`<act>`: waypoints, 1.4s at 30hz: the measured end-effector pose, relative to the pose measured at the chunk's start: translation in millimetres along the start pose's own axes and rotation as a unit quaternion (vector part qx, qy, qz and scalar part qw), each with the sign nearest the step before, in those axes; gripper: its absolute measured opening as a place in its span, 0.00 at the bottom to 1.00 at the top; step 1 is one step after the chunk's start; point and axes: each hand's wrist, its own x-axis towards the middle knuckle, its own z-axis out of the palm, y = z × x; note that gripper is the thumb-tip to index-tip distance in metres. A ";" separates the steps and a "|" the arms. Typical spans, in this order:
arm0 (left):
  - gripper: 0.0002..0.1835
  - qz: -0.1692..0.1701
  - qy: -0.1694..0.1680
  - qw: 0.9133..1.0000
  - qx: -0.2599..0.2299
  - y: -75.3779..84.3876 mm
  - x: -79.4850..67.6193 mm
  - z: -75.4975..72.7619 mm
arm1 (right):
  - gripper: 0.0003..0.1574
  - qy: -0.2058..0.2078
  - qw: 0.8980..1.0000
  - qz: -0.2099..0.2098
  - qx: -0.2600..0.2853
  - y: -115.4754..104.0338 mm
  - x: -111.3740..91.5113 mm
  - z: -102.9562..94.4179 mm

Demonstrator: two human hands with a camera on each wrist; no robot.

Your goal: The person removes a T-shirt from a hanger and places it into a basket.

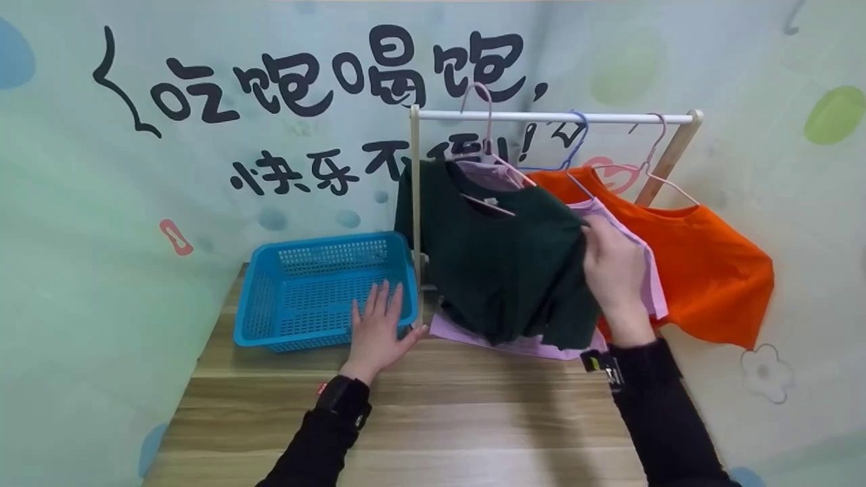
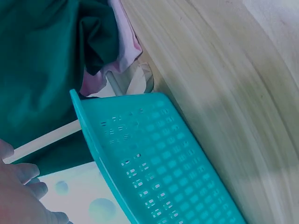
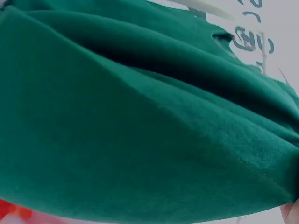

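A dark green shirt (image 1: 507, 264) hangs at the left of a small clothes rack, a pink hanger (image 1: 488, 125) showing at its neckline. My right hand (image 1: 614, 270) pinches the shirt at its right shoulder; green cloth (image 3: 140, 140) fills most of the right wrist view. My left hand (image 1: 379, 331) is spread, fingers straight, over the front right corner of a blue plastic basket (image 1: 247, 297), near the rack's left post (image 1: 416, 203). In the left wrist view its fingers (image 2: 28, 172) show beside the basket (image 2: 154, 154), holding nothing.
A lilac shirt (image 1: 655, 287) on a blue hanger (image 1: 580, 132) and an orange shirt (image 1: 717, 270) on a pink hanger (image 1: 656, 145) hang farther right on the white rail (image 1: 541, 117). Under them is a wooden table (image 1: 440, 419), with a printed cloth backdrop (image 1: 203, 176) behind.
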 end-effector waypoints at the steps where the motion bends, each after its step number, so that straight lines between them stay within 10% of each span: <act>1: 0.49 0.000 -0.001 1.000 -0.002 0.0 -0.4 0.0 | 0.16 -0.003 1.000 0.000 -0.005 4.6 -5.8 -4.2; 19: 0.49 0.023 0.027 0.999 -0.041 4.8 0.5 -13.5 | 0.10 0.000 0.998 -0.028 0.054 77.0 -100.0 -30.2; 28: 0.49 0.054 0.056 0.996 -0.054 20.5 4.9 -23.5 | 0.07 0.008 0.980 -0.084 0.180 93.1 -114.7 -12.8; 42: 0.38 0.166 0.087 0.973 -0.138 71.4 16.7 -65.5 | 0.17 -0.031 0.953 -0.151 0.259 61.1 -99.1 3.7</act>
